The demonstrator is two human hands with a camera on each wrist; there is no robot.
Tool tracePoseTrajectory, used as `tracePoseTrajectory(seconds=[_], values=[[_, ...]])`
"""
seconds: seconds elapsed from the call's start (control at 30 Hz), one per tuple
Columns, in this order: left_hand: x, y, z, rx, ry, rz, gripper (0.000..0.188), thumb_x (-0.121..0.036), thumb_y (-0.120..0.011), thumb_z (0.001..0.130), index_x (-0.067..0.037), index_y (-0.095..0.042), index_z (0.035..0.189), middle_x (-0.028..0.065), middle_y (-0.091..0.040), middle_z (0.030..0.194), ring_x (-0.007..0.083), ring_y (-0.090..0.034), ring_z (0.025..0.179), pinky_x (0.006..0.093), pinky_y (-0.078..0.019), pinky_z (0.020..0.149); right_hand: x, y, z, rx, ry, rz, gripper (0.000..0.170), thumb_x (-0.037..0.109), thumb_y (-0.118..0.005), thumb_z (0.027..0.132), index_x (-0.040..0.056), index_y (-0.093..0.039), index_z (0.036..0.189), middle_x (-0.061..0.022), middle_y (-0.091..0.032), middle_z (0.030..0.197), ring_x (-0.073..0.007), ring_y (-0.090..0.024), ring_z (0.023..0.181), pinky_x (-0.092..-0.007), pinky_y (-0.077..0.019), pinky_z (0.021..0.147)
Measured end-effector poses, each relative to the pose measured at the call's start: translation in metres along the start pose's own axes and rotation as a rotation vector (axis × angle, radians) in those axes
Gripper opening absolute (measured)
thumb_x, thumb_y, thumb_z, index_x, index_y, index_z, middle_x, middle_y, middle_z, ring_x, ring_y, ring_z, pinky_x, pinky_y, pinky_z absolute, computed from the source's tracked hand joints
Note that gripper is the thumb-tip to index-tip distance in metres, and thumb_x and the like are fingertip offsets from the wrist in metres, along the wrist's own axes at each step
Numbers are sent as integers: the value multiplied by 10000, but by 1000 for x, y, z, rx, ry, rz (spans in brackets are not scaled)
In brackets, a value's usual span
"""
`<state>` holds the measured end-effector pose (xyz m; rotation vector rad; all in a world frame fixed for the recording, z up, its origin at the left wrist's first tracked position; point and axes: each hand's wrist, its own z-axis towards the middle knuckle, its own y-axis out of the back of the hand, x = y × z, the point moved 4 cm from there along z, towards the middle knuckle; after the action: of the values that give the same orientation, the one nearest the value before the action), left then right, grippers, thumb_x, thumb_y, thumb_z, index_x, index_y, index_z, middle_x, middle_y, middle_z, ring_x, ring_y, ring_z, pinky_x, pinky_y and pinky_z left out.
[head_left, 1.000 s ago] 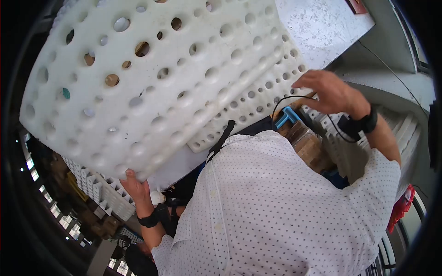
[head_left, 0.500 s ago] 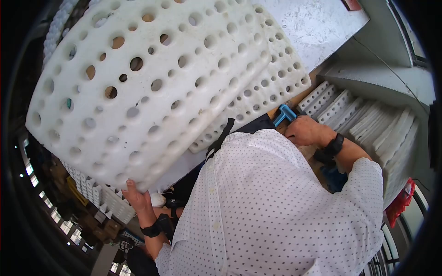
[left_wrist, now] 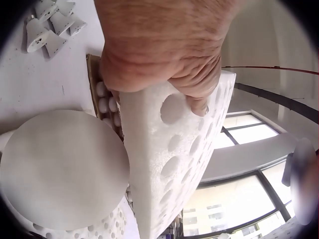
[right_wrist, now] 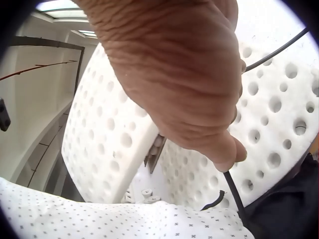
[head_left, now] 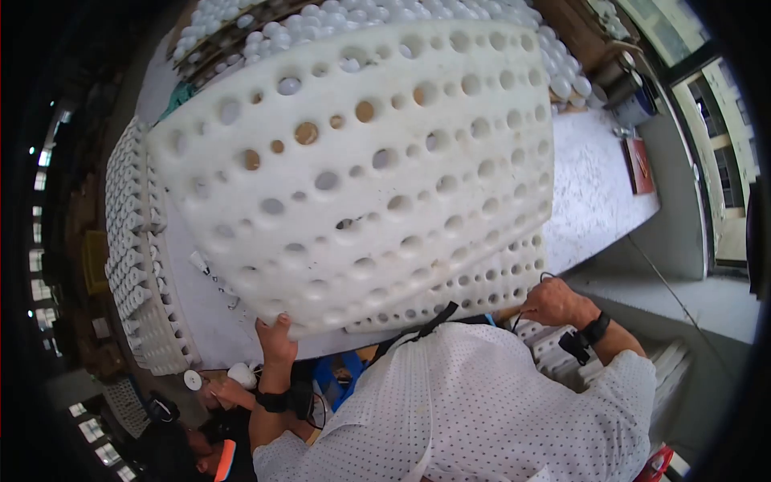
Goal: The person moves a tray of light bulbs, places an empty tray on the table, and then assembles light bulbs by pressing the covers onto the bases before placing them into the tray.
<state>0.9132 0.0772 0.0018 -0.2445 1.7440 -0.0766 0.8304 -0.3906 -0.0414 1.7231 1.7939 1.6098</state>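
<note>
A large white foam board with rows of round holes (head_left: 361,241) stands tilted in front of me. My left hand (head_left: 277,339) grips its lower left corner; in the left wrist view the thumb (left_wrist: 198,104) lies on the holed face. A second holed foam board (head_left: 490,281) lies flat on the table beneath it. My right hand (head_left: 554,301), near that lower board's front right corner, pinches a thin black cord (right_wrist: 235,196). The cord runs out both above and below the fingers in the right wrist view.
Many white bulb-like domes (head_left: 353,18) fill the back of the white table (head_left: 602,185). Stacked white parts (head_left: 132,257) stand at the left. Another person's hand (head_left: 233,392) is at lower left. Foam boards (head_left: 671,369) lean at lower right. A red box (head_left: 639,165) sits at right.
The right hand has gone down past a blue handle, then up to the board's front edge, and now pinches the black cord. The left hand keeps its grip; the head view has shifted.
</note>
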Motion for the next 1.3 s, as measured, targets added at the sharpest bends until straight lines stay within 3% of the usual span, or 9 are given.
tracePoseTrajectory(seconds=[0.17,0.3,0.43,0.5,0.63,0.73,0.93,1.17,1.3], values=[[50,-31,7,88,74,-97,644,-280,-714,717,-2,-397,1204,96,-518,1127,216,-528,1007,363,-440,865,-1,-17,34,137,144,-45,280,340,-639,689,145,-667,888,-46,-629,870,-237,-568,893,-349,-487,747],[36,-54,29,146,49,-110,424,-179,-696,733,-18,-514,1081,39,-586,970,136,-548,892,276,-434,804,52,149,29,-109,69,318,414,83,-757,585,59,-622,976,-114,-612,918,-263,-583,879,-338,-495,749],[18,-71,76,186,-48,-24,409,-178,-695,738,-20,-520,1072,31,-588,961,122,-545,861,266,-442,783,37,303,50,-778,113,-638,919,39,-810,433,159,-428,1260,-117,-389,1308,-315,-357,1216,-428,-342,985],[-4,-80,111,263,-205,57,431,-207,-721,724,-14,-534,1061,24,-591,938,111,-540,850,256,-448,771,25,361,88,-925,98,-655,1117,31,-829,390,202,-286,1351,-101,-294,1386,-304,-280,1272,-431,-289,1036],[-43,-95,159,259,-352,125,482,-256,-749,698,-4,-550,1057,29,-600,927,103,-537,856,255,-449,775,7,431,116,-827,72,-191,954,-36,-734,459,134,-354,1317,-120,-430,1288,-299,-450,1151,-413,-349,984],[-63,-98,183,287,-390,192,527,-292,-762,678,1,-556,1065,39,-605,939,101,-537,864,260,-446,788,-9,446,128,-619,26,-559,847,19,-722,478,69,-410,1263,-137,-505,1175,-294,-518,1030,-394,-399,910],[-86,-91,255,81,-742,281,731,-314,-750,685,4,-404,1244,108,-483,1215,182,-444,1137,320,-385,908,-27,463,118,-837,-92,-141,677,69,-663,555,6,-446,1193,-121,-576,995,-234,-550,908,-352,-433,822],[13,-57,316,-104,-189,766,626,-260,-674,741,3,-397,1237,174,-425,1283,293,-390,1208,342,-332,981,-21,514,169,-1244,-366,-433,421,239,-597,790,53,-494,1153,-109,-574,991,-178,-552,856,-302,-435,777],[58,-29,348,-159,-246,888,573,-316,-657,734,14,-459,1158,227,-485,1190,334,-463,1120,368,-388,924,12,526,171,-1432,-130,-523,353,144,-629,735,27,-549,1058,-184,-595,919,-259,-598,759,-314,-510,634]])
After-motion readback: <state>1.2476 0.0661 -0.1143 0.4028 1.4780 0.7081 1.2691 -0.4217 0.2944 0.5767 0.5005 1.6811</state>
